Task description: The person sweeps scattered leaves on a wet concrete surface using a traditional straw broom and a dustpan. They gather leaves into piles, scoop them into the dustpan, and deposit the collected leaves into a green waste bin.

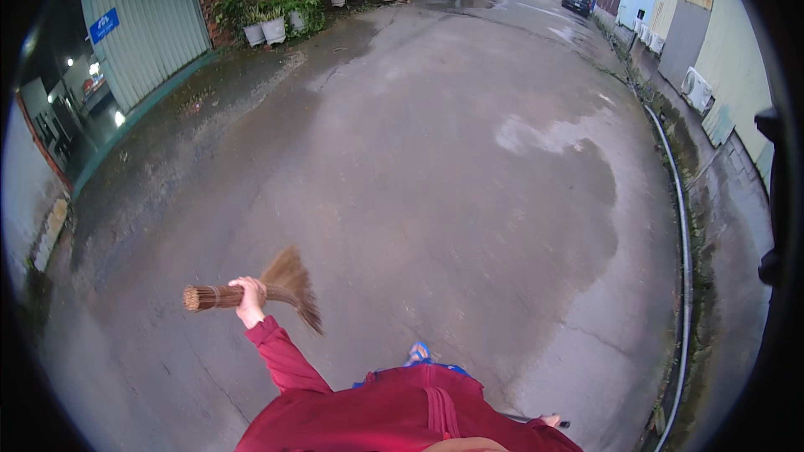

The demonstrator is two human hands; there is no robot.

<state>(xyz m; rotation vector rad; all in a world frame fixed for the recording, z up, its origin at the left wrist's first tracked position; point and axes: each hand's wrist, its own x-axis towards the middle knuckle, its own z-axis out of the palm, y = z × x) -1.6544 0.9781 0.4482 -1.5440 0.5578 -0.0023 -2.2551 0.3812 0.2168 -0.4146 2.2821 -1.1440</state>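
Observation:
My left hand [250, 300] is wrapped round the bound stalk handle of a straw broom [290, 278], held out to the left above the wet concrete. Its brown bristles fan out on the inner side of the hand, and the tied butt end points left. Low on the right, my right hand [550, 420] shows only in part beside my body. It is closed on a thin rod with a black end [564, 424]; the rest of that rod is mostly hidden behind my red jacket, so its kind cannot be told.
Wet concrete [435, 167] stretches ahead between buildings. Along the right run a grey pipe [682, 243] and a gutter, with an air-conditioner unit [697, 89] on the wall. Potted plants [274, 30] stand at the far left, past an open doorway [75, 109]. A dark car [576, 1] is far off.

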